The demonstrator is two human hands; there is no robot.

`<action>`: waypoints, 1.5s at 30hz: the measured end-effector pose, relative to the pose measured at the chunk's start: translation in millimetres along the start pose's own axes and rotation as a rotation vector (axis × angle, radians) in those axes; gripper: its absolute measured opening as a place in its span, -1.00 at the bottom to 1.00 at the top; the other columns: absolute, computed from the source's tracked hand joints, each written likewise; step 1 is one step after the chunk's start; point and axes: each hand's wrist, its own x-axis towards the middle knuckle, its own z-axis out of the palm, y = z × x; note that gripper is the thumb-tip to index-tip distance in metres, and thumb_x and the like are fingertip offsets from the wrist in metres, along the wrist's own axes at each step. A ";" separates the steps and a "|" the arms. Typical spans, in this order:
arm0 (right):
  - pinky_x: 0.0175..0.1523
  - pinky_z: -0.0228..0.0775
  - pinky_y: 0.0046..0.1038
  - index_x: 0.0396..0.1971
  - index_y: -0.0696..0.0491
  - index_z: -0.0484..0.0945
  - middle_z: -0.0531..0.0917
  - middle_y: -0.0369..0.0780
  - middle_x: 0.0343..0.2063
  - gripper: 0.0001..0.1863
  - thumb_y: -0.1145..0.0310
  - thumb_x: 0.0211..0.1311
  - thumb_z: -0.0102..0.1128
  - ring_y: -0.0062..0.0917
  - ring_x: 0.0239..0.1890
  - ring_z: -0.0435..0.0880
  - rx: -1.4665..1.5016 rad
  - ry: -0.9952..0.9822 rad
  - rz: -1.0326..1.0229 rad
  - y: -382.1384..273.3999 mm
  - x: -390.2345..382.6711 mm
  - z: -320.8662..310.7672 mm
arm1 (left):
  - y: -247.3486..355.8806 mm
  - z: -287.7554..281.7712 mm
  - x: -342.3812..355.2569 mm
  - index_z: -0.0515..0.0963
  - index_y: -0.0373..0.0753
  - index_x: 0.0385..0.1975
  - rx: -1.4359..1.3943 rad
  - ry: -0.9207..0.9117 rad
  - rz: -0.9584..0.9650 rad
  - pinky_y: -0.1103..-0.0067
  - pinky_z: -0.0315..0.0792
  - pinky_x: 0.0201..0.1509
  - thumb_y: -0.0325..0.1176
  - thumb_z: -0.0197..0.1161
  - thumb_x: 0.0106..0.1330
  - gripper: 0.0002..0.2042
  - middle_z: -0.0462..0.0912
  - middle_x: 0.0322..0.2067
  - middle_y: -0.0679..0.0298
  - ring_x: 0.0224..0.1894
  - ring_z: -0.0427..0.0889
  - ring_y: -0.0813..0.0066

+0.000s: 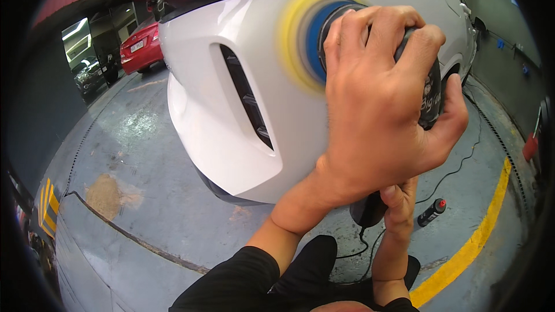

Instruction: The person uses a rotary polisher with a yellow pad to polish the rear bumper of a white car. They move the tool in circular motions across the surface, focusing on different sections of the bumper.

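A black electric polisher [432, 95] is pressed sideways against a white car's rear corner [199, 81]. Its yellow foam pad [293, 40] looks blurred, as if spinning, and meets the panel above a slim dark vent [245, 95]. Behind the pad shows a blue backing ring [317, 40]. My left hand [381, 92] wraps over the polisher's head, fingers curled round the top and thumb along the side. Lower down, my right hand [399, 205] grips the rear handle [368, 211], partly hidden by my left wrist. A black cord runs from the handle's end.
On the grey floor, a black bottle with a red tip [432, 212] lies right of my right hand. The polisher's cord [367, 245] trails over the floor. A yellow line [474, 245] curves at right. A red car [140, 47] stands far left; a striped block [50, 208] is nearer.
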 end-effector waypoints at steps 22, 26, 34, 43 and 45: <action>-0.10 0.58 -0.42 0.16 0.21 0.42 0.72 -0.12 -0.24 -0.21 -0.16 0.25 0.44 -0.44 -0.24 0.74 -0.125 -0.100 0.033 -42.9 9.7 8.3 | 4.8 -1.6 24.5 0.61 -0.39 -0.27 0.024 0.102 -0.038 0.11 0.29 0.26 -0.29 0.37 0.04 -0.68 0.56 -0.11 0.01 0.04 0.49 -0.04; -0.19 0.61 -0.41 0.12 0.19 0.42 0.72 -0.10 -0.32 -0.28 -0.14 0.32 0.38 -0.42 -0.35 0.75 -0.109 -0.077 -0.005 -40.6 10.0 10.6 | 6.0 8.5 26.8 0.62 -0.38 -0.30 -0.026 0.064 -0.054 0.11 0.29 0.29 -0.29 0.37 0.04 -0.70 0.56 -0.10 0.01 0.05 0.49 -0.03; -0.02 0.57 -0.46 0.26 0.20 0.39 0.71 -0.18 -0.19 -0.21 -0.06 0.25 0.46 -0.49 -0.18 0.72 -0.137 -0.111 0.022 -35.3 2.8 15.2 | 8.7 -24.9 21.4 0.61 -0.31 -0.25 0.038 0.078 -0.047 0.14 0.29 0.24 -0.32 0.39 0.03 -0.70 0.54 -0.12 0.09 0.01 0.49 0.02; 0.08 0.50 -0.49 0.08 0.23 0.56 0.71 -0.27 -0.12 -0.32 0.04 0.14 0.59 -0.55 -0.08 0.67 -0.118 -0.121 0.086 4.4 -3.5 1.3 | 1.3 -33.7 -2.2 0.61 -0.28 -0.22 0.011 0.131 0.035 0.09 0.30 0.26 -0.33 0.39 -0.04 -0.66 0.53 -0.12 0.11 0.04 0.51 0.01; 0.14 0.47 -0.47 0.13 0.23 0.52 0.66 -0.26 -0.04 -0.25 0.00 0.13 0.59 -0.54 0.00 0.64 -0.142 -0.144 0.123 18.5 -13.3 -10.0 | 1.5 -38.5 -12.2 0.61 -0.27 -0.21 -0.001 0.085 0.020 0.06 0.30 0.27 -0.33 0.39 -0.05 -0.65 0.53 -0.11 0.12 0.05 0.52 0.01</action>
